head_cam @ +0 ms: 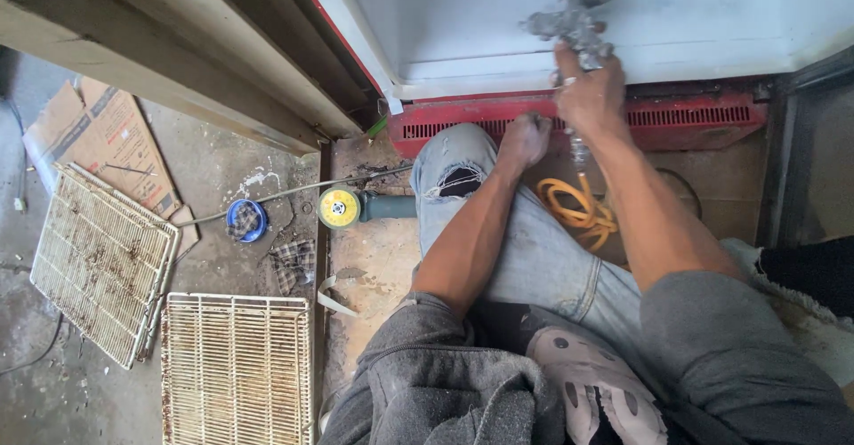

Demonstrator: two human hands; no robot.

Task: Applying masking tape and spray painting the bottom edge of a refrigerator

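Dusty concrete floor [222, 178] lies left of the fisted left hand [523, 139], while the right hand [589, 94] grips a paint-crusted spray gun [574, 18].

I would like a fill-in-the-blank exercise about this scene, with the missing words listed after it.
1. The right hand grips a grey, paint-crusted ____ gun.
2. The left hand rests as a fist on the person's ____.
3. Two rusty wire ____ lie on the floor.
4. The angle grinder carries a ____ disc.

Missing words: spray; knee; racks; yellow
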